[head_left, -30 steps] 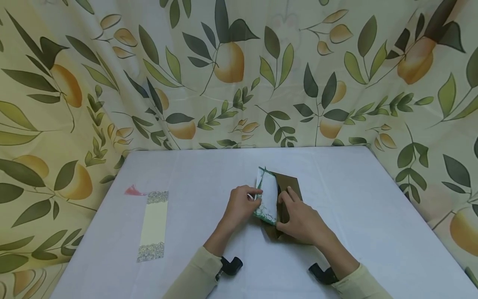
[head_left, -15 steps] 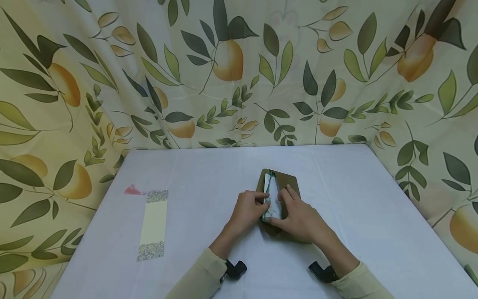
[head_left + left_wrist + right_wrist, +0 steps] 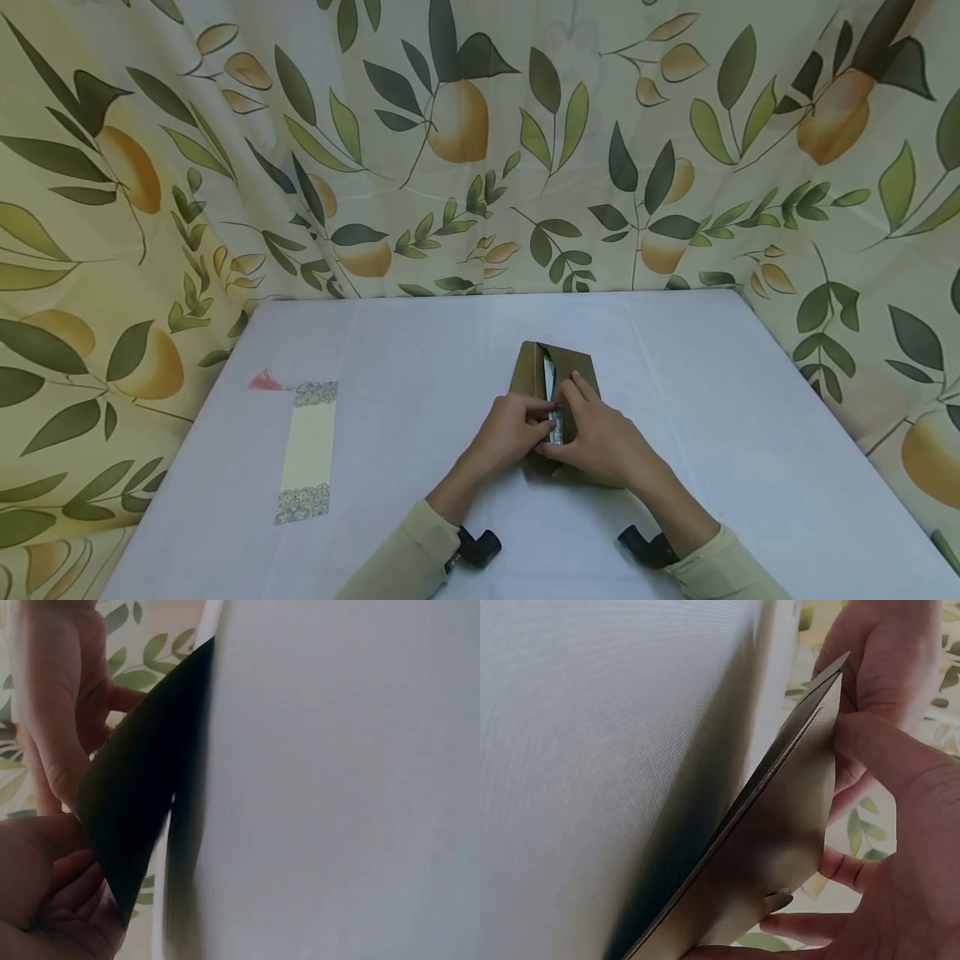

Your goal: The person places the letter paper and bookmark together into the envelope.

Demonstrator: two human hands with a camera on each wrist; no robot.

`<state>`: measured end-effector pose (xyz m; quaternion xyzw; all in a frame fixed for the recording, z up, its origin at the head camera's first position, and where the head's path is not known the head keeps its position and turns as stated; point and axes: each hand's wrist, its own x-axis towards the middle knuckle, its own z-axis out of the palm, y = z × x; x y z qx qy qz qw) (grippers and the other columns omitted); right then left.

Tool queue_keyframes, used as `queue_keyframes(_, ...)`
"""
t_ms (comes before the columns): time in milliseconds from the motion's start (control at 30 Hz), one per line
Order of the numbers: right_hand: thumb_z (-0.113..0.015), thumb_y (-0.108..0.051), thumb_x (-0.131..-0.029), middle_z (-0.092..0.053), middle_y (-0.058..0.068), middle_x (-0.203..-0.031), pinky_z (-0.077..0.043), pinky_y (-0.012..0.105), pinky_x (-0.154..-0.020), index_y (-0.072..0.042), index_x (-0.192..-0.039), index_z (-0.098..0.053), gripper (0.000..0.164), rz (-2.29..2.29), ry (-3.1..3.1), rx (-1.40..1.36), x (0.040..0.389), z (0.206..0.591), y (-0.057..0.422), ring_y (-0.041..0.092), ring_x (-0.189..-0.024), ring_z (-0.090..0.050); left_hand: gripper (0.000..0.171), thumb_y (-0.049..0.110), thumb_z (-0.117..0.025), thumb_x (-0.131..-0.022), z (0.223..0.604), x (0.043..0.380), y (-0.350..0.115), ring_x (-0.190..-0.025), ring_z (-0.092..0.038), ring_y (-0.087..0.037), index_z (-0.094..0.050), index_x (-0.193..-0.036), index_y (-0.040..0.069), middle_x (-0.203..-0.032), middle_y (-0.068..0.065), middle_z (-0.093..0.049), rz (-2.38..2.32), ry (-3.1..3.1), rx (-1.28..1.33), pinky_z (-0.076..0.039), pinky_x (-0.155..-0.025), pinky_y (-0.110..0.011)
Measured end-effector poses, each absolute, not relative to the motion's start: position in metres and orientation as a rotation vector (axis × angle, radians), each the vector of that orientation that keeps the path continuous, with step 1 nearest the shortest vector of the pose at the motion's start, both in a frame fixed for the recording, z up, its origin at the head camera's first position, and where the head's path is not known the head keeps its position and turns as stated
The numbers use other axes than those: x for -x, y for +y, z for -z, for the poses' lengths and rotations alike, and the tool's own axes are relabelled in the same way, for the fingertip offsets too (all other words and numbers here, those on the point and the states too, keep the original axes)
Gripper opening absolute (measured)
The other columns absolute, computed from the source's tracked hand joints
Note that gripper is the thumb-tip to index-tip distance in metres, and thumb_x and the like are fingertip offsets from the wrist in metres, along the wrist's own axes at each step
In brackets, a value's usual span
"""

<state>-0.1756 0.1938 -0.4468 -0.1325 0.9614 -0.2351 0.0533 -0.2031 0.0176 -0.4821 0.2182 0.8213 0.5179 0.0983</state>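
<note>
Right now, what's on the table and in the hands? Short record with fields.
left hand: pinches card at the envelope opening
right hand: holds envelope
card: in envelope, narrow strip showing
bookmark: flat on table, left of both hands, pink tassel
backdrop: leaf-and-fruit cloth

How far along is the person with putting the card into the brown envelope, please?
Mostly done, it seems: only a narrow strip of the white-and-green card shows at the opening of the brown envelope. In hand: the left hand works at that strip while the right hand holds the envelope. Remaining, probably: tucking in the strip, then perhaps closing the envelope.
</note>
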Motion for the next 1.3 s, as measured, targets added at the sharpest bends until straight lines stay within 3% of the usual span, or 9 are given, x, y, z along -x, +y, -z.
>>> queue_keyframes(167,-0.085,-0.037,-0.080,-0.029,0.032,-0.160,-0.040,0.036,-0.050,-0.014,-0.123,-0.050,0.060,0.737,2.905,0.429,0.175,0.446,0.194,0.022,-0.057,-0.053,0.027,0.000,-0.067,-0.097,0.484,0.202,0.018,-0.083,-0.066,-0.002,-0.074,-0.124,0.001,-0.101,-0.002,-0.075,-1.444,2.394,-0.723,-0.053,-0.069,-0.020)
queue_keyframes(400,-0.085,-0.036,-0.080,-0.029,0.032,-0.160,-0.042,0.037,-0.051,-0.013,-0.124,-0.052,0.060,0.723,2.915,0.450,0.176,0.445,0.193,0.024,-0.059,-0.055,0.030,0.000,-0.060,-0.101,0.482,0.201,0.017,-0.089,-0.061,-0.004,-0.072,-0.128,0.001,-0.120,-0.006,-0.072,-1.343,2.446,-0.754,-0.050,-0.075,-0.021)
queue_keyframes(733,-0.085,-0.035,-0.082,-0.028,0.033,-0.160,-0.042,0.037,-0.051,-0.017,-0.121,-0.050,0.056,0.713,2.914,0.456,0.177,0.448,0.195,0.024,-0.062,-0.057,0.026,0.007,-0.061,-0.102,0.473,0.202,0.011,-0.103,-0.065,-0.008,-0.074,-0.125,0.006,-0.119,-0.002,-0.073,-1.353,2.490,-0.713,-0.052,-0.083,-0.025)
queue_keyframes(1067,-0.088,-0.040,-0.081,-0.028,0.033,-0.160,-0.048,0.042,-0.057,-0.013,-0.126,-0.050,0.064,0.679,2.912,0.422,0.176,0.448,0.196,0.030,-0.072,-0.063,0.019,0.010,-0.063,-0.102,0.456,0.209,-0.004,-0.092,-0.063,-0.009,-0.079,-0.112,0.009,-0.103,0.005,-0.074,-1.325,2.524,-0.686,-0.050,-0.072,-0.027)
queue_keyframes(1300,-0.089,-0.039,-0.080,-0.030,0.031,-0.160,-0.045,0.039,-0.054,-0.012,-0.126,-0.051,0.066,0.694,2.917,0.428,0.175,0.446,0.196,0.023,-0.061,-0.055,0.018,0.012,-0.063,-0.104,0.445,0.214,-0.017,-0.091,-0.065,-0.011,-0.079,-0.109,0.008,-0.097,0.005,-0.074,-1.322,2.541,-0.684,-0.051,-0.078,-0.032)
